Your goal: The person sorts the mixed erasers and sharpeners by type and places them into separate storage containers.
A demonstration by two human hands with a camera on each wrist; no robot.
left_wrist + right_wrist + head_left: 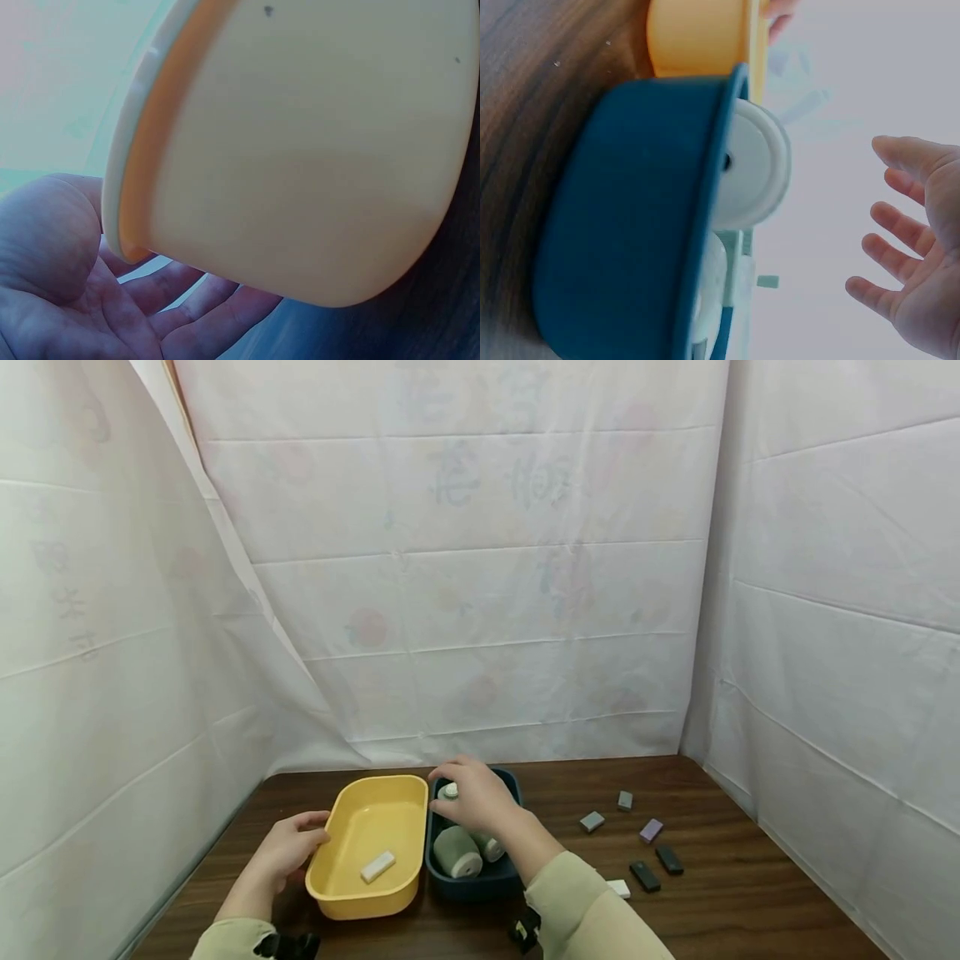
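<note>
My left hand (291, 850) is at the left side of a yellow bin (367, 906), fingertips right at its rim. In the left wrist view, the fingers (202, 304) extend loosely past the bin's outer wall. One small white block (377, 866) lies inside it. My right hand (474, 793) hovers over a dark blue bin (480, 890) with nothing in its grasp; the right wrist view shows its fingers (891, 259) spread apart above the rim. Grey-green cylinders (454, 850) with pale round ends lie in the blue bin, and a white-capped one (449, 792) shows near the fingertips.
On the brown wooden table (720, 802) to the right lie several small blocks: grey ones (592, 822), a purple one (651, 831), black ones (645, 876) and a white one (618, 888) partly behind the right sleeve. White sheeting (487, 610) encloses the back and sides.
</note>
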